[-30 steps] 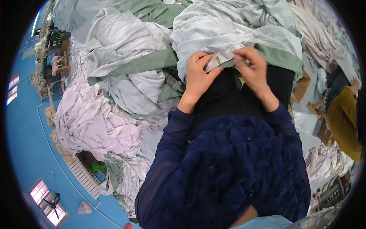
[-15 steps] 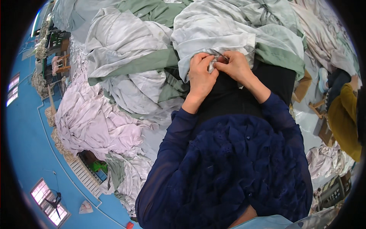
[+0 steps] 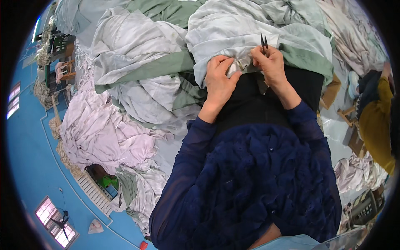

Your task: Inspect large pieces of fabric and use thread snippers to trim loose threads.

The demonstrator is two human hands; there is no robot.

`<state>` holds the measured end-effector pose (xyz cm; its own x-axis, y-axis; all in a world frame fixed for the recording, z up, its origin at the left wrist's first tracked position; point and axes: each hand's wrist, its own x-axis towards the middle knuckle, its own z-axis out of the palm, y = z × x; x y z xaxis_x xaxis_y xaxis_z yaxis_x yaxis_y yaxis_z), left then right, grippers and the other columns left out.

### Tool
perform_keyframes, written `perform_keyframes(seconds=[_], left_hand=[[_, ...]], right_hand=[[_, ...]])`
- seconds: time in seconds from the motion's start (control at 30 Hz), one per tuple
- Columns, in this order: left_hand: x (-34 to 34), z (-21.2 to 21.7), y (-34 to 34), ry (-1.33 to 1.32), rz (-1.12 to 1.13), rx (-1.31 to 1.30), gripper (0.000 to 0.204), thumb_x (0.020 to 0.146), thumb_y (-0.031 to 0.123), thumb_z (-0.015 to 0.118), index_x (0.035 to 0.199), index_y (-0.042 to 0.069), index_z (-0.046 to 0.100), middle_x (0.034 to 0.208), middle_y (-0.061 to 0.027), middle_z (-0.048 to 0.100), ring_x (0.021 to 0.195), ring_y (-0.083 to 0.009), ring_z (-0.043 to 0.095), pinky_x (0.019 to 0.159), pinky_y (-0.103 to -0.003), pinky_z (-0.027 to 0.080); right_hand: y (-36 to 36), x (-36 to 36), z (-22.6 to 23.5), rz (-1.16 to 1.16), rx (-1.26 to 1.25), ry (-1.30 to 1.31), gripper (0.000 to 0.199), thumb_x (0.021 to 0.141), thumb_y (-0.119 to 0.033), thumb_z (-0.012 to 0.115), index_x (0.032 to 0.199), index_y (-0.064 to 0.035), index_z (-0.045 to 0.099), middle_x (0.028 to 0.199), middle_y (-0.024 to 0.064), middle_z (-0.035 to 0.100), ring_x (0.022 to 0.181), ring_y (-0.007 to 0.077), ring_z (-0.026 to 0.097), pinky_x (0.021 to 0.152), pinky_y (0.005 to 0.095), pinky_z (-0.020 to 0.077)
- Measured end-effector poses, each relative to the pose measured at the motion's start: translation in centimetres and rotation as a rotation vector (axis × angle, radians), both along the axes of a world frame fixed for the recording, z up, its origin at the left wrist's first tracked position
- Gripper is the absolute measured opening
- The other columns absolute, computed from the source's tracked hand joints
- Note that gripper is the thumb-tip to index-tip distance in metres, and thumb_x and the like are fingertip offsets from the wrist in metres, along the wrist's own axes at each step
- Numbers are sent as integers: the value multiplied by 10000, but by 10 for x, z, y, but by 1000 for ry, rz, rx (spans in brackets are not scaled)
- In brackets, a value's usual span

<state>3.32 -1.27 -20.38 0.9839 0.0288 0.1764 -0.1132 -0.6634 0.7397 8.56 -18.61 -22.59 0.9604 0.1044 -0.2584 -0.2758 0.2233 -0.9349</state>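
A pale grey-white cloth (image 3: 229, 27) with green bands lies bunched over my lap. My left hand (image 3: 219, 79) grips a gathered bit of its near edge between thumb and fingers. To the right of that bunch, my right hand (image 3: 270, 64) is closed around small dark thread snips (image 3: 264, 41), whose two pointed blades stick up past the fingers, slightly apart. The snips are clear of the gathered edge. A green band (image 3: 306, 62) of the cloth lies just right of my right hand.
Another heap of white-and-green cloth (image 3: 139, 46) lies to the left, with a pinkish heap (image 3: 104, 125) nearer me. At the right edge a person in a mustard garment (image 3: 375, 121) sits near a small wooden stool (image 3: 346, 116). A white slatted rack (image 3: 93, 193) stands at lower left.
My right hand has moved away from my left, up and to the right, and the snips' blades now point upward. The left hand stays on the gathered cloth.
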Motion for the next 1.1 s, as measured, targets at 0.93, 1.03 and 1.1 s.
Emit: perform_keyframes(seconds=[0.93, 1.03, 1.1], left_hand=[[-13, 21, 22, 72, -72, -209, 569, 686, -26, 747, 1234, 35, 606, 1208, -86, 543, 927, -215, 592, 742, -301, 517], [-21, 17, 34, -62, -33, -223, 546, 697, -45, 716, 1225, 45, 608, 1201, -105, 550, 920, -215, 593, 743, -300, 518], [-29, 19, 40, -59, 7, -211, 523, 701, -48, 709, 1207, 44, 613, 1179, -109, 561, 923, -213, 595, 743, -301, 517]], right_hand=[[-310, -60, -17, -522, -682, -215, 183, 1005, -198, 578, 984, -21, 614, 784, 21, 609, 646, 83, 560, 580, 228, 444], [-366, -89, -55, -464, -1067, -63, 213, 965, -226, 624, 957, -13, 618, 839, 69, 659, 716, 129, 629, 643, 279, 491], [-374, -98, -63, -183, -1734, 63, 239, 944, -235, 642, 1038, -16, 658, 934, 113, 695, 822, 161, 672, 716, 295, 519]])
